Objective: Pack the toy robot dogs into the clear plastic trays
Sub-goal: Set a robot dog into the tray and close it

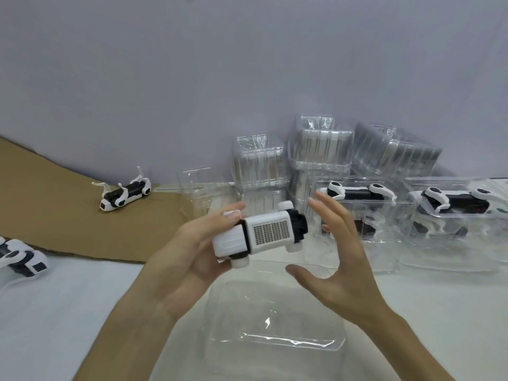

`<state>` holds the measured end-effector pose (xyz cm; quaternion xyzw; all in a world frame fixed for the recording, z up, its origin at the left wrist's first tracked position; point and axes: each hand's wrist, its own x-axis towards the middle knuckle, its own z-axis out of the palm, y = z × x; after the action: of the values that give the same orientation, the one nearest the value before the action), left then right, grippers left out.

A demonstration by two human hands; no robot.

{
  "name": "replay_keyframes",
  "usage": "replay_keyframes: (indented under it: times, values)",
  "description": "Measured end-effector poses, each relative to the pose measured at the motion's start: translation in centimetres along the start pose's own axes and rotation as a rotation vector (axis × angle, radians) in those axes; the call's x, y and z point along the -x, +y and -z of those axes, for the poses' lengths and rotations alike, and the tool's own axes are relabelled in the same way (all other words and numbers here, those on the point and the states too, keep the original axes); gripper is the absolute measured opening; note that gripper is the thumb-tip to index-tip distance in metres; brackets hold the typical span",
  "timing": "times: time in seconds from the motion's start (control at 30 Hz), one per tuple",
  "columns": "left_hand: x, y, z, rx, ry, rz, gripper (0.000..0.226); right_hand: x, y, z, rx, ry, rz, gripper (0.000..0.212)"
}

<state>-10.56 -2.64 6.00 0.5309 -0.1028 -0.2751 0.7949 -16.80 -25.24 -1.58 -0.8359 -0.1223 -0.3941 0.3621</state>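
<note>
A white and black toy robot dog is held belly-up in my left hand, its speaker grille facing me. My right hand is open beside the toy's black end, fingers spread, not touching it. Below both hands an empty clear plastic tray lies on the white table. Two packed trays hold dogs at the right: one and another. A loose dog lies on its back on the cardboard. Another loose dog lies at the left edge.
Stacks of empty clear trays stand against the back wall, with one more single tray to their left. A brown cardboard sheet covers the left part of the table. The wall rises close behind.
</note>
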Motion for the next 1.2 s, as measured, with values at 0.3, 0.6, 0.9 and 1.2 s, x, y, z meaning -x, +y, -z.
replay_keyframes:
  times: [0.3,0.6,0.9,1.2]
  values:
    - [-1.4,-0.6,1.5,-0.027,-0.400,0.131,0.051,0.0,-0.8,-0.2,0.117,0.098,0.166,0.052]
    - [-2.8,-5.4,4.7,-0.658,0.161,-0.368,0.035,-0.8,-1.5,1.8,-0.495,0.105,-0.312,0.032]
    - [-4.6,-8.8,4.9,-0.476,0.049,-0.091,0.038,-0.4,-1.5,0.7,-0.403,-0.254,-0.426,0.034]
    - [-4.9,-8.9,5.0,-0.463,0.106,-0.115,0.027,-0.1,-1.6,0.8,-0.166,-0.388,-0.409,0.033]
